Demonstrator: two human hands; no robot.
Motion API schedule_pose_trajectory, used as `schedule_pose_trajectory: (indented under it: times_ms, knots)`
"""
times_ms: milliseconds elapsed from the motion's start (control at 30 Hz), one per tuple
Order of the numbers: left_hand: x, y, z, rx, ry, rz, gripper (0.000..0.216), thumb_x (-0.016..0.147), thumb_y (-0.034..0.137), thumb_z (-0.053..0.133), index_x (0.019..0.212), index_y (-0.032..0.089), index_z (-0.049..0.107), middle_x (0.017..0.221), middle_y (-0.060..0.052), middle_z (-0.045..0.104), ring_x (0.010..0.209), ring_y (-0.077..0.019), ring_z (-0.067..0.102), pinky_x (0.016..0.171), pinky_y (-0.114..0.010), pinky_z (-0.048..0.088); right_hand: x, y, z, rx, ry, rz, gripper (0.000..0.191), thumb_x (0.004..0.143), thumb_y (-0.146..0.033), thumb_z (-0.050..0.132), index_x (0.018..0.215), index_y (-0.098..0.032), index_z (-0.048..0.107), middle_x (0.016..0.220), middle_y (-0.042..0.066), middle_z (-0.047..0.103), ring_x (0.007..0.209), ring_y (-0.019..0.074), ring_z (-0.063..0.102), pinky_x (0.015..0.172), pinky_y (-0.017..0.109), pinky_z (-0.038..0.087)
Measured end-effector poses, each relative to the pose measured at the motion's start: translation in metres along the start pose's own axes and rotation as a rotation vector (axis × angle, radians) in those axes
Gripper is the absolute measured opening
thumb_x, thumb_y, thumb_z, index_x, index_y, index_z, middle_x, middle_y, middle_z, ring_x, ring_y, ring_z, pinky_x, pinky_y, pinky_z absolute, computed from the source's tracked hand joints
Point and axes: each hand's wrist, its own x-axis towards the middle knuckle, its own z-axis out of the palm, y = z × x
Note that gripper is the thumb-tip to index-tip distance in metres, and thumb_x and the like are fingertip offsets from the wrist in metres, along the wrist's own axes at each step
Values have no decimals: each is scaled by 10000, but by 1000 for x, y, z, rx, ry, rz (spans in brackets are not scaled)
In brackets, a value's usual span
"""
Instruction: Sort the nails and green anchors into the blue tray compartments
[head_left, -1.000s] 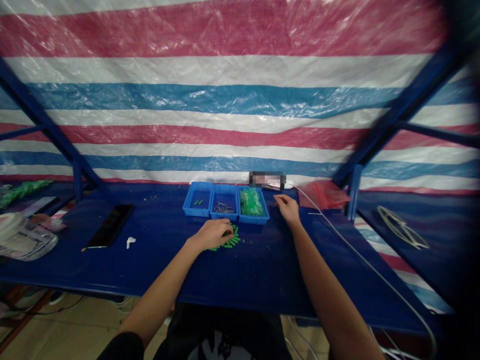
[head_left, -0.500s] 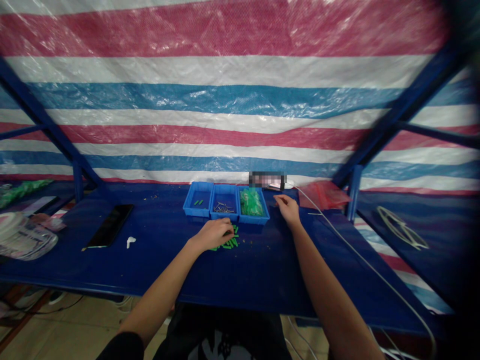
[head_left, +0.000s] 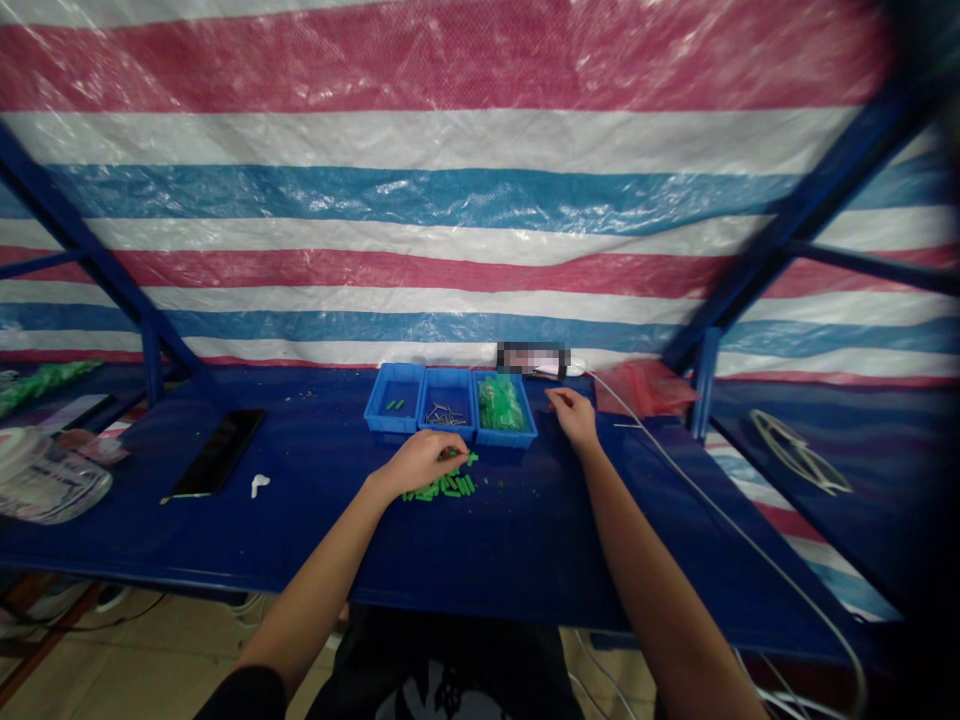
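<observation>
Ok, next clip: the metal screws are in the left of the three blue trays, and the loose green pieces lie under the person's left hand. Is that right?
No: the metal screws lie in the middle blue tray, not the left one, as the head view shows. The green pieces under the left hand are as you said.

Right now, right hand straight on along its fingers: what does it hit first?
The right hand would most likely meet the right wall of the blue tray holding the green bag. Depth is hard to judge, so it could pass just behind that tray.
</observation>
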Motion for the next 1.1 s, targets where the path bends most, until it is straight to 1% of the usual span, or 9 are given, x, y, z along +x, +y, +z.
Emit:
schedule_pose_trajectory:
  times_ms: [100, 267, 367, 467, 633, 867, 967, 1100]
  knots:
    - [1, -1, -5, -146, 125, -39, 175, 843, 296, 526, 836, 166, 643, 750, -7, 657, 643, -102, 579, 588, -207, 424, 0, 0, 0, 12, 1, -2, 381, 716, -486, 526, 819, -151, 675, 634, 50, 632, 622, 194, 572, 649, 302, 406]
    - [1, -6, -16, -277, 418, -121, 176, 791, 327, 593, 823, 162, 650, 806, -31, 664, 648, -107, 565, 528, -200, 405, 0, 0, 0, 28, 1, -9, 377, 715, -488, 528, 806, -153, 675, 621, 45, 625, 624, 195, 573, 651, 303, 408]
    - [1, -9, -23, -310, 519, -130, 158, 782, 311, 605, 820, 164, 650, 809, -36, 660, 648, -107, 554, 525, -201, 402, 0, 1, 1, 37, -1, -15, 392, 710, -500, 527, 814, -152, 676, 623, 47, 626, 625, 199, 576, 645, 306, 410]
    - [0, -10, -26, -332, 557, -126, 150, 778, 306, 611, 825, 168, 649, 796, -36, 653, 649, -108, 549, 521, -202, 400, 0, 2, 1, 40, -1, -10, 395, 708, -498, 528, 825, -153, 679, 628, 48, 628, 633, 202, 583, 651, 308, 413]
    - [0, -9, -25, -344, 557, -113, 141, 781, 298, 608, 827, 170, 645, 819, -36, 653, 663, -107, 551, 524, -203, 400, 0, 1, 0, 13, 3, -3, 386, 712, -490, 526, 824, -154, 680, 629, 47, 631, 643, 204, 585, 663, 311, 411]
    - [0, -10, -24, -305, 560, -110, 146, 782, 305, 602, 824, 173, 648, 813, -35, 649, 654, -105, 549, 522, -203, 406, 1, 2, 1, 10, 2, -16, 412, 713, -522, 518, 808, -153, 674, 633, 51, 634, 631, 201, 573, 655, 310, 409]
    - [-1, -14, -27, -232, 580, -145, 148, 784, 304, 592, 839, 179, 650, 776, -23, 641, 635, -102, 544, 526, -201, 410, 0, 2, 1, 9, 2, -11, 413, 715, -521, 520, 816, -152, 674, 632, 48, 632, 635, 201, 573, 654, 309, 408]
    - [-5, -25, -36, -26, 652, -231, 154, 798, 310, 563, 840, 188, 647, 781, -15, 645, 612, -103, 536, 543, -207, 405, 0, 1, 0, 4, 7, -4, 415, 716, -519, 526, 826, -150, 681, 631, 48, 632, 630, 198, 573, 654, 310, 409]
